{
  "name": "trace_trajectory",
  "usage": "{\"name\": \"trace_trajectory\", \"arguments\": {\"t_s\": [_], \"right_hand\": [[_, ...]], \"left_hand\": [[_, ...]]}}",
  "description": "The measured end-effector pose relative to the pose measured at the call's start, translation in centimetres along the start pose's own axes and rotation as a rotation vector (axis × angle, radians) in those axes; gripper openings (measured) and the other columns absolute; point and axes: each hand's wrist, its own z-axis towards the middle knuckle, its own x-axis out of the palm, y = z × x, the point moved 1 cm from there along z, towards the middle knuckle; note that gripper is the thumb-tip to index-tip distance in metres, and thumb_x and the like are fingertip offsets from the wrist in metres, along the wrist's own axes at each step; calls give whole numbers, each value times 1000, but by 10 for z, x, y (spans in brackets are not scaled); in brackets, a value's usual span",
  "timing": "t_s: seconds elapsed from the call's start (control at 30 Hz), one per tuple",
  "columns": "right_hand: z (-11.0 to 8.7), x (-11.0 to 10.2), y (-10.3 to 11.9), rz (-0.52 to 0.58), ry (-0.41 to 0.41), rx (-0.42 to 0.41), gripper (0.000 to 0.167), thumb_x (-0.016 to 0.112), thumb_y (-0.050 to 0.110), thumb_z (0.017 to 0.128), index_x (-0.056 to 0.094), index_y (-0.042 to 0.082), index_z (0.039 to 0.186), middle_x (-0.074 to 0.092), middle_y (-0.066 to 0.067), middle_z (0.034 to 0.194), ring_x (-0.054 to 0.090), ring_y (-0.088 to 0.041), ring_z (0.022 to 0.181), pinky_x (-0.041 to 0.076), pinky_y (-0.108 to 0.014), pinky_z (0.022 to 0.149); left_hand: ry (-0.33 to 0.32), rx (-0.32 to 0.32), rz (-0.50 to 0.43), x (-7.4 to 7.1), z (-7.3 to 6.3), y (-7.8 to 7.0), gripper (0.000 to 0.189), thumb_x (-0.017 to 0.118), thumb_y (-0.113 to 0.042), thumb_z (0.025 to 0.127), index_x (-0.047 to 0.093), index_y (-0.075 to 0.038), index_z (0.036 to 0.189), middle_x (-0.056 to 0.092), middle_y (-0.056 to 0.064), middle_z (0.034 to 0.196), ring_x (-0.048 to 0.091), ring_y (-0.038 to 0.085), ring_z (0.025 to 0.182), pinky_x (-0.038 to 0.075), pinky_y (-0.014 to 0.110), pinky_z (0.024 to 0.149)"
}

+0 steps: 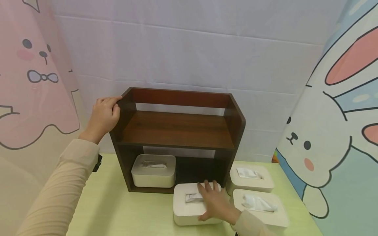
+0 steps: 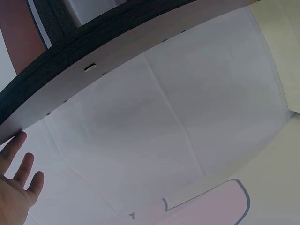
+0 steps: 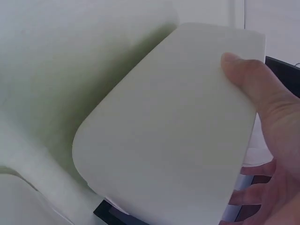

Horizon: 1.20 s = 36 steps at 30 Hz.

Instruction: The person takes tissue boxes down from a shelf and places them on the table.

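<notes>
My left hand [image 1: 104, 114] rests at the upper left edge of a dark brown two-tier wooden shelf [image 1: 177, 129]. In the left wrist view its fingers are fairly straight, one fingertip at the side panel [image 2: 117, 58]. My right hand [image 1: 217, 203] grips a white tissue box [image 1: 187, 211] from above, just in front of the lower tier's right half. The right wrist view shows the thumb [image 3: 251, 75] on the box's side wall [image 3: 164, 126] and the other fingers over its top. Another tissue box [image 1: 153, 178] sits in the lower tier's left half.
Two more white tissue boxes, one behind [image 1: 251, 182] and one in front [image 1: 262, 205], stand right of the shelf on the pale green table [image 1: 141, 216]. A white curtain [image 1: 183, 55] hangs behind, with cartoon-printed cloths [image 1: 330, 137] at both sides.
</notes>
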Motion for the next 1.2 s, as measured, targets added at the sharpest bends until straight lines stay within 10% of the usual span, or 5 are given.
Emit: {"name": "trace_trajectory", "arguments": {"t_s": [1.2], "right_hand": [[-28, 10, 8, 108, 17, 73, 111, 81, 57, 45, 39, 5, 133, 43, -28, 132, 38, -57, 115, 40, -69, 74]], "left_hand": [[-23, 24, -2, 5, 3, -1, 39, 32, -11, 91, 57, 1, 119, 57, 24, 120, 43, 45, 111, 31, 59, 91]]}}
